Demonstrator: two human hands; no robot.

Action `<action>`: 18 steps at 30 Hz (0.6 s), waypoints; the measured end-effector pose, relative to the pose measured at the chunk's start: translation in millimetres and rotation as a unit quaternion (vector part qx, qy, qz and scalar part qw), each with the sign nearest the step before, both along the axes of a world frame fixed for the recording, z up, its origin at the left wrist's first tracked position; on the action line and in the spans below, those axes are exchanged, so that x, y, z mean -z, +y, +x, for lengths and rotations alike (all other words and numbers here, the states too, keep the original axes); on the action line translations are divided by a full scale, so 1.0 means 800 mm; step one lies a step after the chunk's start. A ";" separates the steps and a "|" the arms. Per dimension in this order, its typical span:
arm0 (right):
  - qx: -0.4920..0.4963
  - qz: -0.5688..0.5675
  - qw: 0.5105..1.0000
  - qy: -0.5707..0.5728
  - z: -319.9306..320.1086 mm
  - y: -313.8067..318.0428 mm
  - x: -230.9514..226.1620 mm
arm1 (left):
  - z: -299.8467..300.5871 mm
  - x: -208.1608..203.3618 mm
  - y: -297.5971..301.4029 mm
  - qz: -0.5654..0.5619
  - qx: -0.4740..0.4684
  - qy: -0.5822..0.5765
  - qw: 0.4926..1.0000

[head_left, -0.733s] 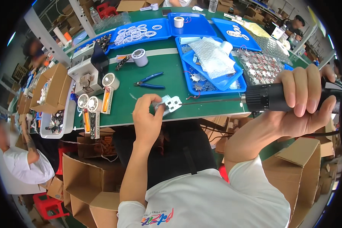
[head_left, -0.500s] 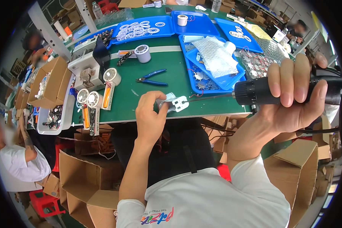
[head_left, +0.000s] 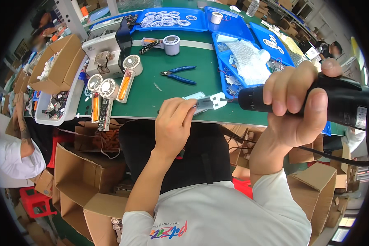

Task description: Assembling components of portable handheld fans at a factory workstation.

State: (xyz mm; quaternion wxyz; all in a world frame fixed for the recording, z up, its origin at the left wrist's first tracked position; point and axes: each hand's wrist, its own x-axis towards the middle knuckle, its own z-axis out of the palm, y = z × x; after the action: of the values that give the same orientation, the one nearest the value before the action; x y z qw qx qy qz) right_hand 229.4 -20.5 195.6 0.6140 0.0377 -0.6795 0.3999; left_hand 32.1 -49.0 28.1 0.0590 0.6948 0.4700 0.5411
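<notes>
My left hand (head_left: 173, 123) pinches a small pale plastic housing (head_left: 213, 102) just above the table's front edge, fingers closed on its left end. The housing's white end, with cut-outs in it, faces right. Wrapped in my right hand (head_left: 297, 102) is a black electric screwdriver (head_left: 343, 104), held level with its nose pointing left. Its thin bit reaches the housing's white end; whether it touches a screw is too small to tell. Beyond my left hand, blue-handled cutting pliers (head_left: 180, 76) lie on the green table (head_left: 151, 92).
Several small white fans (head_left: 108, 87) with orange battery packs stand at the left, beside a grey-white machine (head_left: 100, 51). A white bin (head_left: 49, 117) holds small parts. Blue trays (head_left: 201, 24) with white rings and bubble wrap (head_left: 250, 61) lie at the back. A cable hangs from the screwdriver.
The screwdriver and the housing have come closer together. My left hand has tilted the housing, so its white end now faces more toward the bit. The whole view has shifted a little.
</notes>
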 end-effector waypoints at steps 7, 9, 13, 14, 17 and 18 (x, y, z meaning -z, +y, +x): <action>0.005 0.001 1.000 -0.020 -0.020 0.006 0.012 | -0.012 0.012 -0.002 0.008 0.014 0.010 1.000; 0.006 0.001 1.000 -0.025 -0.023 0.008 0.015 | -0.013 0.013 0.001 0.013 0.017 0.004 1.000; 0.011 0.003 0.999 -0.034 -0.027 0.011 0.018 | -0.012 0.015 0.005 0.031 0.030 -0.008 0.999; 0.013 0.004 0.999 -0.035 -0.027 0.012 0.019 | -0.012 0.016 0.005 0.028 0.029 -0.010 0.999; 0.021 0.007 0.999 -0.039 -0.026 0.014 0.021 | -0.010 0.018 0.006 0.019 0.027 -0.015 0.999; 0.023 0.008 0.999 -0.041 -0.025 0.015 0.022 | -0.010 0.018 0.006 0.019 0.028 -0.016 0.999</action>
State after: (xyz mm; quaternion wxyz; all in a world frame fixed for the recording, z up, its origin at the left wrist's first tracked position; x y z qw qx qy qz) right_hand 209.1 -8.4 178.1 0.5945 0.0110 -0.7078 0.3814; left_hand 24.4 -44.1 13.3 0.0684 0.6999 0.4392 0.5590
